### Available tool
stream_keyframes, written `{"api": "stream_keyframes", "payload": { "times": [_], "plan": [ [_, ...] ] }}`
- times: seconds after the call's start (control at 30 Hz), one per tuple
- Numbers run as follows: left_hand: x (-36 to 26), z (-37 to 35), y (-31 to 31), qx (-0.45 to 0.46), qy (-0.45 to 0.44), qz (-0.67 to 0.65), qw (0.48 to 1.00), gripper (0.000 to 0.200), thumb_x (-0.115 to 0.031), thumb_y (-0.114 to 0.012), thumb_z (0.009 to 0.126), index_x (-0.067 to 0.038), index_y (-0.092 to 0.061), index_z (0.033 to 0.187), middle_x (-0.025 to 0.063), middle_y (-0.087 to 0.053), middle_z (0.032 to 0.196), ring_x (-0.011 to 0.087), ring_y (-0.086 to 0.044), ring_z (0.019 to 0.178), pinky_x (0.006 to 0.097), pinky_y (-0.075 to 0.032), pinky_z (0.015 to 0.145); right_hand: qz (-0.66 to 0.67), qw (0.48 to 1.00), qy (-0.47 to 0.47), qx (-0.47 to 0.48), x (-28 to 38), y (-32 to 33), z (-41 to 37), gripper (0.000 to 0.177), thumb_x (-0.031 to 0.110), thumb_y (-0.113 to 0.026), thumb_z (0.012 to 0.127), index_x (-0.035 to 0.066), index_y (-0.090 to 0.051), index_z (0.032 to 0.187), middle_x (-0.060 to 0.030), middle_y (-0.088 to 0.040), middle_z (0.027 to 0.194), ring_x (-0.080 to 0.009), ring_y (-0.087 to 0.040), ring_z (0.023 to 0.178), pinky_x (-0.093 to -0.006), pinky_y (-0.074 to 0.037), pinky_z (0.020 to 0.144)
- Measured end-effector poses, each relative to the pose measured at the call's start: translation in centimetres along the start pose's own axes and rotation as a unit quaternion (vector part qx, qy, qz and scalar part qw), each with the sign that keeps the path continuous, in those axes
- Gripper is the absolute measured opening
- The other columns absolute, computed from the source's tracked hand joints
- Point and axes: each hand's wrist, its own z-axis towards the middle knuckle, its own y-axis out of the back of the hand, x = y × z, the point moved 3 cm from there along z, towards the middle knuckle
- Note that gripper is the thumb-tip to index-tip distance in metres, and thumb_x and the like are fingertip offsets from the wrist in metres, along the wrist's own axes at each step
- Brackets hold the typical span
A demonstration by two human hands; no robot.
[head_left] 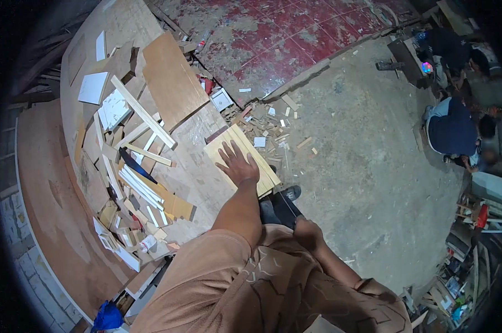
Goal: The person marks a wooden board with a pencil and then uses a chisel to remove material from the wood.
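Note:
My left hand (239,165) lies flat with its fingers spread on a pale wooden board (255,159), which rests at the near right edge of the wooden work table (173,169). The board's near end juts out past the table edge. Below and to the right, my right hand (308,233) is closed around what looks like a handsaw (289,204). Its thin blade shows nearly edge-on, running from my fist up towards the board's end. The handle is hidden inside my fingers. Under the blade a dark shoe (291,192) stands on the floor.
Wood strips (142,111), offcuts and a dark blue curved object (135,165) clutter the table's left. A brown plywood sheet (173,77) lies farther back. Wood scraps (270,130) litter the concrete floor beside the table. At the right, people (453,127) crouch near piled material.

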Motion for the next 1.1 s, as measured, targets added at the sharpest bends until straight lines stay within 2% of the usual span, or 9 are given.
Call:
{"api": "stream_keyframes", "payload": {
  "times": [0.1,0.17,0.3,0.43,0.53,0.7,0.77,1.0,1.1],
  "plan": [
    [0.1,0.1,-0.5,0.004,0.006,0.009,1.000,0.073,-0.037,-0.042,0.093,-0.013,-0.013,0.154,0.0118,-0.003,0.161,0.0362,-0.003,0.148,0.0639,-0.002,0.114,-0.021,0.992,0.115,-0.042,0.1,-3.1,4.4,0.017,0.012,-0.047,0.088,0.000,-0.056,0.096,-0.0280,-0.066,0.090,-0.0449,-0.066,0.088,-0.0538,-0.053,0.073],
    [0.1,0.0,-0.6,-0.005,0.003,0.010,1.000,0.072,-0.037,-0.043,0.092,-0.013,-0.014,0.154,0.0121,-0.004,0.161,0.0364,-0.004,0.148,0.0640,-0.003,0.114,0.027,1.000,-0.008,0.000,4.4,0.2,8.5,0.019,0.013,-0.047,0.088,0.000,-0.059,0.095,-0.0265,-0.067,0.092,-0.0441,-0.066,0.089,-0.0528,-0.053,0.074],
    [0.1,0.0,-0.6,-0.011,0.001,0.006,1.000,0.072,-0.038,-0.043,0.092,-0.013,-0.016,0.154,0.0129,-0.006,0.161,0.0367,-0.005,0.148,0.0641,-0.003,0.114,0.045,0.998,-0.007,-0.044,4.2,-0.1,8.6,0.020,0.013,-0.047,0.089,0.000,-0.061,0.095,-0.0272,-0.067,0.094,-0.0443,-0.066,0.088,-0.0533,-0.053,0.075],
    [0.0,0.2,-0.4,-0.001,0.005,-0.003,1.000,0.071,-0.038,-0.044,0.092,-0.012,-0.017,0.153,0.0133,-0.007,0.161,0.0367,-0.005,0.148,0.0641,-0.003,0.114,0.017,0.998,-0.050,0.017,1.4,0.4,0.8,0.022,0.014,-0.047,0.089,-0.001,-0.061,0.097,-0.0271,-0.067,0.093,-0.0438,-0.066,0.088,-0.0542,-0.052,0.077],
    [0.0,-0.1,-0.4,-0.012,-0.002,0.010,1.000,0.071,-0.037,-0.045,0.092,-0.011,-0.019,0.153,0.0136,-0.008,0.160,0.0364,-0.005,0.148,0.0639,-0.003,0.114,0.014,0.998,-0.051,0.014,2.6,2.2,-0.4,0.021,0.014,-0.048,0.089,-0.001,-0.062,0.094,-0.0259,-0.067,0.094,-0.0420,-0.067,0.088,-0.0535,-0.053,0.075],
    [0.1,0.1,-0.6,-0.014,0.005,0.018,1.000,0.070,-0.037,-0.045,0.093,-0.011,-0.020,0.153,0.0133,-0.008,0.160,0.0359,-0.005,0.148,0.0637,-0.003,0.114,0.005,0.999,0.015,-0.034,4.7,-0.8,9.5,0.020,0.013,-0.048,0.088,-0.001,-0.063,0.090,-0.0240,-0.069,0.091,-0.0405,-0.068,0.087,-0.0505,-0.055,0.074],
    [0.0,0.4,-0.3,-0.013,0.006,0.018,1.000,0.070,-0.037,-0.045,0.093,-0.011,-0.020,0.153,0.0132,-0.008,0.161,0.0359,-0.005,0.148,0.0636,-0.003,0.114,0.029,0.992,0.033,-0.121,4.5,-1.8,10.8,0.020,0.013,-0.048,0.089,-0.001,-0.062,0.089,-0.0239,-0.069,0.087,-0.0413,-0.068,0.085,-0.0506,-0.055,0.073],
    [0.0,-0.2,-0.1,-0.020,0.003,-0.012,1.000,0.070,-0.035,-0.047,0.092,-0.011,-0.020,0.153,0.0138,-0.011,0.160,0.0370,-0.007,0.147,0.0634,-0.003,0.114,0.013,0.997,-0.079,0.004,2.6,1.8,-0.2,0.022,0.008,-0.049,0.085,-0.007,-0.060,0.095,-0.0288,-0.066,0.095,-0.0443,-0.065,0.092,-0.0507,-0.052,0.078],
    [0.1,-0.1,-0.2,-0.032,0.000,-0.021,0.999,0.071,-0.035,-0.047,0.092,-0.012,-0.020,0.153,0.0143,-0.012,0.160,0.0374,-0.008,0.147,0.0637,-0.003,0.114,0.025,0.999,-0.010,-0.042,3.0,-0.8,4.6,0.023,0.013,-0.044,0.090,-0.003,-0.061,0.093,-0.0291,-0.066,0.094,-0.0452,-0.066,0.091,-0.0535,-0.053,0.077]
  ]
}}
